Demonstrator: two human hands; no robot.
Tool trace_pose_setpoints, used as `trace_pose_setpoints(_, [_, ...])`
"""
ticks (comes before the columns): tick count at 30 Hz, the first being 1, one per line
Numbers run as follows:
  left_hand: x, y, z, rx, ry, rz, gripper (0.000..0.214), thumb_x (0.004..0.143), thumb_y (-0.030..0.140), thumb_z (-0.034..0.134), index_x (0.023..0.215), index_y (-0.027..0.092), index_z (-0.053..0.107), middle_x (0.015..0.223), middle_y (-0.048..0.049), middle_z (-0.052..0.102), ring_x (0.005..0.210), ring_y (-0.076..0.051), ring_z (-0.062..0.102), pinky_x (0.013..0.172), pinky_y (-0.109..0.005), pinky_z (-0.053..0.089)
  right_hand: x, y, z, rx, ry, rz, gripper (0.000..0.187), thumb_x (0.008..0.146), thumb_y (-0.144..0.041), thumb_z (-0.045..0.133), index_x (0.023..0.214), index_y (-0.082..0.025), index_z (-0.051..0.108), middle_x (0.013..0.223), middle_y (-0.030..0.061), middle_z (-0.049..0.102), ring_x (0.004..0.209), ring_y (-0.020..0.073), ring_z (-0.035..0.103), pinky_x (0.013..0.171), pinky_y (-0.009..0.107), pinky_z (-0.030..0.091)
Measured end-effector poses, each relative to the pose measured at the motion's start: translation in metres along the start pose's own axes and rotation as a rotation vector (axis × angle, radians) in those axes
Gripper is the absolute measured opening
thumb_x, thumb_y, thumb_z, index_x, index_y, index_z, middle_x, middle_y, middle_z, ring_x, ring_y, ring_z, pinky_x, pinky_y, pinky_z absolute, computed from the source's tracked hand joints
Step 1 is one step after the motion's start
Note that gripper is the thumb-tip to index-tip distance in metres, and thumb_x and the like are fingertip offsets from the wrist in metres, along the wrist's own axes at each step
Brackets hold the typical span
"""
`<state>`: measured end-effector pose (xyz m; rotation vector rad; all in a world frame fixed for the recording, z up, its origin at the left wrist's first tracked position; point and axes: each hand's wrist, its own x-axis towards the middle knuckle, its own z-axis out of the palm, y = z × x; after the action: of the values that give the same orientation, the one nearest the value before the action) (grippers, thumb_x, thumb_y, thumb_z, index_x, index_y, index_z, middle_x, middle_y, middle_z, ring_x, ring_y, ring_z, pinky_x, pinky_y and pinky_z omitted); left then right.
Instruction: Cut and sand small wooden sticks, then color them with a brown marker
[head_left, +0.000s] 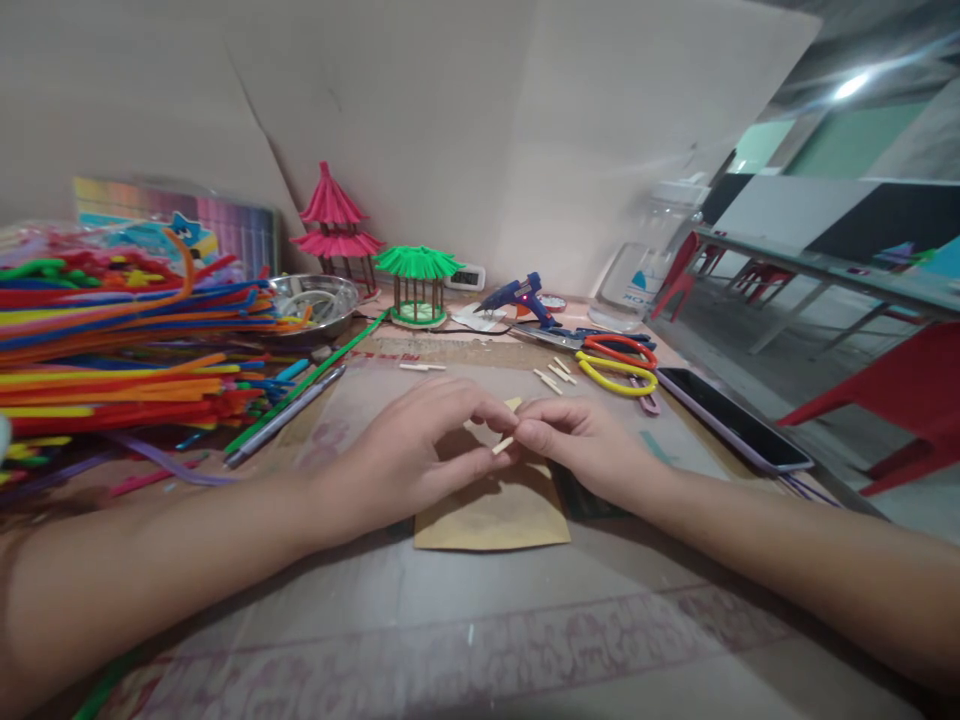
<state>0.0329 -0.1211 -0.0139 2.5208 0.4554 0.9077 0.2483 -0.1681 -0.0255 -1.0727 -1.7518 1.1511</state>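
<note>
Over the tan sheet (491, 525) on the worktop (360, 600), your right hand (581, 440) is pinching a short pale stick (502, 446) (probably light, stiff, snappable, best held mid-length); your left hand (431, 435) is curving alongside, its grip impossible to tell.

The small stick (502, 446) between the left hand (420, 440) and the right hand (589, 445) is pale cream, the sheet (491, 525) beneath them tan. Beyond them, the shorter pavilion (420, 262) has a bright green roof, the taller pavilion (334, 211) a hot-pink one. Past the right hand, scissor handles (619, 365) are yellow and red-orange; left of the left hand, pipe cleaners (150, 385) mix orange, yellow, blue. Nearer than both, the desk (480, 650) bears purplish-red print.
</note>
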Motion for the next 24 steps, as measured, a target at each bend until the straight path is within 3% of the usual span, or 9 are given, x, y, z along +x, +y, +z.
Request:
trace_pose_setpoints(7, [0.0026, -0.0009, -0.0027, -0.139, 0.019, -0.157, 0.014, 0.091, 0.032, 0.066, 0.085, 0.021, 0.073, 0.089, -0.0013, 0.076, 0.085, -0.016, 0.068, 0.082, -0.029, 0.053, -0.0011, -0.0009, 0.0033, -0.206, -0.057, -0.125, 0.036, 0.098, -0.045, 0.057, 0.076, -0.02, 0.072, 0.08, 0.0036, 0.074, 0.08, 0.0164, 0.066, 0.077, 0.03, 0.052])
trace_pose_setpoints(15, [0.0058, -0.0006, 0.0, -0.415, -0.083, -0.428, 0.025, 0.092, 0.039, 0.063, 0.081, 0.018, 0.071, 0.078, -0.0012, 0.075, 0.072, -0.015, 0.069, 0.064, -0.025, 0.055, -0.0022, -0.0028, 0.0055, -0.34, -0.065, -0.206, 0.027, 0.099, -0.03, 0.056, 0.08, -0.019, 0.073, 0.085, 0.0048, 0.075, 0.084, 0.0167, 0.067, 0.082, 0.03, 0.051])
trace_pose_setpoints(24, [0.0059, -0.0021, 0.0014, -0.469, -0.068, -0.448, 0.024, 0.09, 0.04, 0.064, 0.079, 0.019, 0.068, 0.074, -0.0009, 0.075, 0.068, -0.015, 0.07, 0.061, -0.024, 0.056, -0.0018, -0.0025, 0.0048, -0.324, -0.068, -0.177, 0.028, 0.099, -0.032, 0.055, 0.081, -0.02, 0.072, 0.085, 0.0046, 0.076, 0.084, 0.0167, 0.068, 0.081, 0.03, 0.051])
